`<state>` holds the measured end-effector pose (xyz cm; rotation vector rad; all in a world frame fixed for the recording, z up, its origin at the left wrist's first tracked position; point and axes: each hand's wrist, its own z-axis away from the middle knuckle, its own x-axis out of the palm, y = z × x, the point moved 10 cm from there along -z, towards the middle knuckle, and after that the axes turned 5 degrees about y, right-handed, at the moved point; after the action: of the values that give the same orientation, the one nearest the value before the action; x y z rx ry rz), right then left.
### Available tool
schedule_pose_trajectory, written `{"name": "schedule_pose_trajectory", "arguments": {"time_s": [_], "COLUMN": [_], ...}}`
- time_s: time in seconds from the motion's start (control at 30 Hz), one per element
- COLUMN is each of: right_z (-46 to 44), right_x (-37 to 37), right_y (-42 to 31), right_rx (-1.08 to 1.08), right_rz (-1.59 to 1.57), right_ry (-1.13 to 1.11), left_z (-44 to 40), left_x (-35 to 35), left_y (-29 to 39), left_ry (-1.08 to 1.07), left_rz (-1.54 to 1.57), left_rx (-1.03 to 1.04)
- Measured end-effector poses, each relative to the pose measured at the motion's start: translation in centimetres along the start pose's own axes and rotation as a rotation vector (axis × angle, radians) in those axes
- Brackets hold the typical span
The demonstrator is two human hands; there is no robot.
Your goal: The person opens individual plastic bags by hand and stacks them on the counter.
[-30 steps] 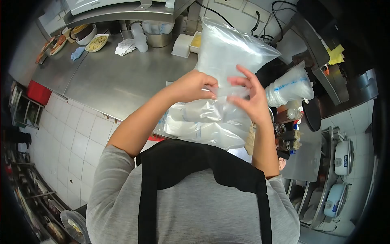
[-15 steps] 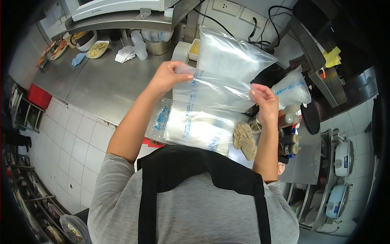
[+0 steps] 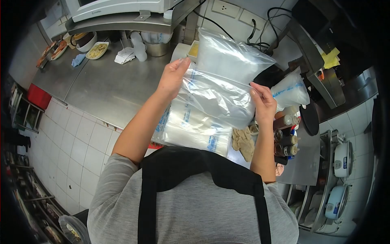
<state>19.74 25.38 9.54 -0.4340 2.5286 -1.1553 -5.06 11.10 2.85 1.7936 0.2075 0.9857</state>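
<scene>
Between my hands a clear plastic bag (image 3: 219,95) with blue print is stretched out. My left hand (image 3: 174,77) pinches its upper left corner, thumb against fingers. At the upper right corner my right hand (image 3: 263,101) pinches the edge. Below the held bag lies a stack of flat clear plastic bags (image 3: 195,130), also printed in blue, partly covered by it. Behind it rests a large, full-looking clear bag (image 3: 231,55). A smaller bag with blue print (image 3: 290,89) lies to the right of my right hand.
Right of the stack are a crumpled tan cloth (image 3: 243,143) and several sauce bottles (image 3: 287,141). On the steel counter (image 3: 109,89) at left stand a bowl of food (image 3: 97,50), white papers (image 3: 125,55) and a metal pot (image 3: 157,49). Cables (image 3: 260,42) hang at the back wall.
My left hand has moved slightly up and turned, still pinching the bag. The bag's lower part now hangs further right, and more of the stack's top shows.
</scene>
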Motion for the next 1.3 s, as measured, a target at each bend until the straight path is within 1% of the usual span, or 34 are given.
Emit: {"name": "schedule_pose_trajectory", "arguments": {"time_s": [0.07,0.1,0.17,0.2,0.27,0.3,0.4,0.47,0.6,0.7,0.77,0.8,0.87,0.9,0.97,1.0,1.03,1.07,1.13,1.17,1.27,1.3], "right_z": [0.3,0.4,0.5,0.5,0.3,0.2,0.3,0.6,1.1,0.8,0.6,0.5,0.9,1.1,1.9,2.3,2.9,3.3,4.3,3.9,1.6,1.3], "right_x": [-0.5,-0.7,-1.4,-1.4,-1.5,-1.4,-1.4,-0.9,-1.0,-0.8,-0.5,-0.2,0.8,1.2,2.7,3.5,4.2,4.7,5.8,6.3,4.4,4.0], "right_y": [0.8,1.3,3.0,3.2,2.4,1.7,1.7,2.5,4.3,4.3,3.4,2.7,1.2,0.9,2.0,2.3,2.3,2.4,3.0,1.6,0.4,0.4], "right_rx": [0.145,0.216,0.275,0.306,0.251,0.224,0.237,0.28,0.358,0.306,0.281,0.268,0.348,0.388,0.446,0.475,0.504,0.54,0.612,0.518,0.521,0.558], "right_rz": [-0.105,-0.159,-0.225,-0.258,-0.259,-0.26,-0.246,-0.198,-0.168,-0.203,-0.405,-0.507,-0.74,-0.856,-0.924,-0.957,-0.895,-0.954,-1.073,-1.286,-1.208,-1.165], "right_ry": [0.033,0.051,0.044,0.04,0.065,0.077,0.104,0.043,0.002,-0.014,0.026,0.046,0.062,0.071,-0.061,-0.127,-0.131,-0.155,-0.206,-0.379,-0.114,-0.024], "left_z": [1.1,0.9,0.7,0.7,0.5,0.4,0.1,0.4,0.3,0.6,1.0,1.2,1.5,1.5,1.5,2.0,2.6,3.0,3.2,3.4,5.9,6.7], "left_x": [1.2,1.5,1.6,1.4,1.0,0.7,0.1,0.3,0.2,0.3,0.7,1.0,1.4,1.4,1.7,2.4,3.5,4.1,5.0,5.3,6.4,7.0], "left_y": [0.9,1.0,0.7,0.6,0.5,0.7,1.1,1.6,-0.3,-2.0,-3.3,-3.9,-5.4,-5.5,-5.7,-5.0,-3.5,-2.7,-3.6,-3.9,-6.7,-7.5], "left_ry": [0.036,-0.041,-0.193,-0.178,-0.146,-0.136,-0.105,-0.086,-0.049,-0.039,-0.021,-0.055,-0.122,-0.13,-0.146,-0.175,-0.202,-0.229,-0.412,-0.503,-0.605,-0.671], "left_rz": [0.038,-0.006,-0.095,-0.11,-0.139,-0.118,-0.077,-0.08,0.011,0.052,0.051,-0.003,-0.111,-0.129,-0.166,-0.128,-0.089,-0.051,0.174,0.286,-0.084,-0.064], "left_rx": [-0.078,-0.049,0.007,0.01,0.017,0.068,0.195,0.248,0.136,-0.01,-0.138,-0.176,-0.252,-0.237,-0.21,-0.213,-0.215,-0.217,-0.234,-0.241,-0.339,-0.434]}}
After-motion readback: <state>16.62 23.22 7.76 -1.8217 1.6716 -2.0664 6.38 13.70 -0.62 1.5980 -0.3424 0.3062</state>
